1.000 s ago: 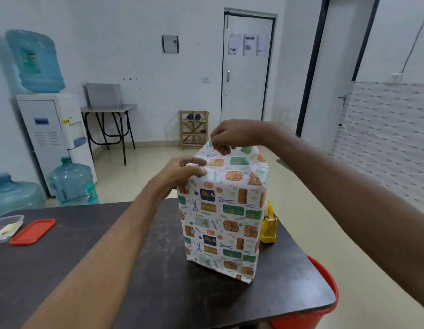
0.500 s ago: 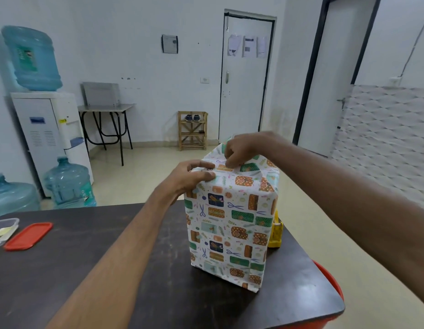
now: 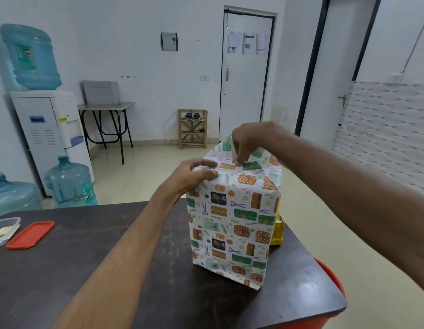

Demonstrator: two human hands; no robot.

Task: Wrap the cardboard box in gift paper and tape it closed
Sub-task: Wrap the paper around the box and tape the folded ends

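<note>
on the worktop [image 3: 111, 269] the wrapped box [image 3: 232, 224] stands; left hand [image 3: 194, 176] fingers grip its top-left edge, right hand [image 3: 247, 141] fingers pinch the top fold; far left, a clear tub [image 3: 4, 230] holds perhaps tape.

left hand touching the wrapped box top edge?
Touching. The head view shows the left hand with fingers pressed flat on the wrapped box at its upper left edge.

Gift paper [image 3: 232, 224] matt, printed; table [image 3: 87, 252] dark, scuffed, faint sheen.

I count one wrapped box [image 3: 232, 224] under my two hands — left hand [image 3: 194, 175], right hand [image 3: 250, 141]. Three water bottles [image 3: 31, 55] [image 3: 69, 181] [image 3: 11, 195] — one red lid [image 3: 30, 234].
</note>
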